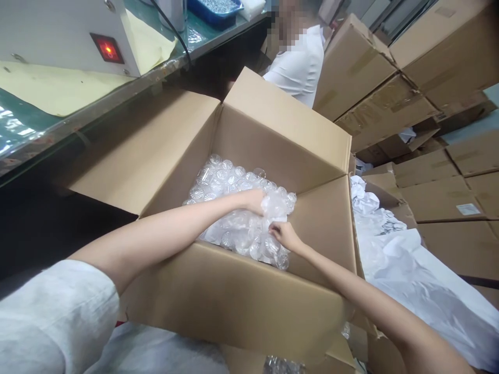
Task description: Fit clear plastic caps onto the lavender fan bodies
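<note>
Head view shows your two hands inside one open carton (257,137), its flaps spread outward. It contains round, clear plastic pieces (218,179), dozens of them, overlapping too much for you to count exactly. Your left hand (254,201) reaches in among them, its fingers mostly hidden by cloudy plastic; you cannot tell how far they are open or what they hold. Your right hand (287,236) is nearer the carton's right wall, fingers curled toward the thumb beside the pieces; whether they pinch any, you cannot tell. One blue tray (223,21) of small bits sits on the bench, near one machine (58,31) with one lit red switch (107,48). Beyond your carton is one co-worker (298,67); several brown boxes (382,106) stand stacked rightward.
</note>
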Demonstrator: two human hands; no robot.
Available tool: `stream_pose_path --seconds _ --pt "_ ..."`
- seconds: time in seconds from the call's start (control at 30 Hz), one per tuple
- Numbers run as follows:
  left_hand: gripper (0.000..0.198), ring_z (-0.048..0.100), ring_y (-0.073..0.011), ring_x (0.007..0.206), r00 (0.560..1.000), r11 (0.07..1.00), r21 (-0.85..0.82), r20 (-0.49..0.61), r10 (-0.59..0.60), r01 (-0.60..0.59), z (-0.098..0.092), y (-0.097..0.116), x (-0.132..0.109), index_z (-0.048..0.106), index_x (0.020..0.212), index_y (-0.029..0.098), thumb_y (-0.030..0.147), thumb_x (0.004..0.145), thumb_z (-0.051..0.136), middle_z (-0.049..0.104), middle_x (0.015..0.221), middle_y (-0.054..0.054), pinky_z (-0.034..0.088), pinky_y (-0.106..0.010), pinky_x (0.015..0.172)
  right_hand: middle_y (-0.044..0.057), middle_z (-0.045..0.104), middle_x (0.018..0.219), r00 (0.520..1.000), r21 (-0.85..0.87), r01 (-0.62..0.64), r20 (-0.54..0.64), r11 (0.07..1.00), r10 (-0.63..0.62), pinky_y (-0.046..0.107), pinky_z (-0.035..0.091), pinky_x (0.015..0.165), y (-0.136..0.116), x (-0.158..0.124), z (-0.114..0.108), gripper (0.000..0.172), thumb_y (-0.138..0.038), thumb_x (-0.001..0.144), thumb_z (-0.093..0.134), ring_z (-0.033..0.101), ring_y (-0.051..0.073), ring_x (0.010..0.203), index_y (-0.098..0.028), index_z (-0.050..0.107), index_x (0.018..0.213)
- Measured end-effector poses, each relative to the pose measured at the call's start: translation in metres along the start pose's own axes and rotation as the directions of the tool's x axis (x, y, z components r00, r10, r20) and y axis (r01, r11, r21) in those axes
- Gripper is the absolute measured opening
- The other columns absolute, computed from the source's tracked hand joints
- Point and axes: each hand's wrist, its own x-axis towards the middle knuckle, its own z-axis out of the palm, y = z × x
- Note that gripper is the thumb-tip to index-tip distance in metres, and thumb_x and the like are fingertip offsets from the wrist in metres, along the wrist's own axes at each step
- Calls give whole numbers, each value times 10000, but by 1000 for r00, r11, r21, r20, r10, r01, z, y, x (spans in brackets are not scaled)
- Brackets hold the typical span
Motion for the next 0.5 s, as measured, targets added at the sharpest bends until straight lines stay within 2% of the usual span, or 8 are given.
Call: stream_pose_path --seconds 0.13,0.23,0.33,0.43,0.5 --pt "137 670 -196 790 998 1000 8 68 18 -18 13 8 -4 722 761 192 216 627 725 723 740 12 490 -229 708 1 633 789 993 65 19 -117 998 -12 339 544 752 -20 11 -30 157 -272 899 610 640 196 835 -124 647 863" --pt "95 679 -236 822 997 997 57 47 -53 50 11 7 -3 720 743 153 192 657 716 721 751 -53 500 -266 712 19 648 875 991 97 -29 -129 995 42 325 553 749 -18 14 -37 200 -273 955 510 645 190 862 -132 632 1027" --pt "114 673 -260 892 986 979 114 0 -168 167 1 2 -1 700 784 102 156 689 734 715 841 -123 520 -331 768 63 644 1053 983 44 -170 -63 984 173 353 554 782 -2 0 -25 231 -289 974 505 645 176 899 -140 588 1131" --pt "166 659 -210 945 966 959 117 -46 -253 257 -9 -3 2 665 915 103 239 819 671 696 960 -94 530 -386 838 90 623 1150 949 -86 -300 68 950 306 439 533 866 18 -25 4 298 -306 920 612 629 221 992 -150 588 1172" --pt "176 658 -224 970 957 955 81 -79 -280 286 -13 -5 3 664 936 96 226 817 664 695 979 -108 528 -390 851 112 572 1267 921 -163 -330 160 930 354 484 513 911 26 -39 24 414 -292 884 664 603 258 1076 -167 550 1261"
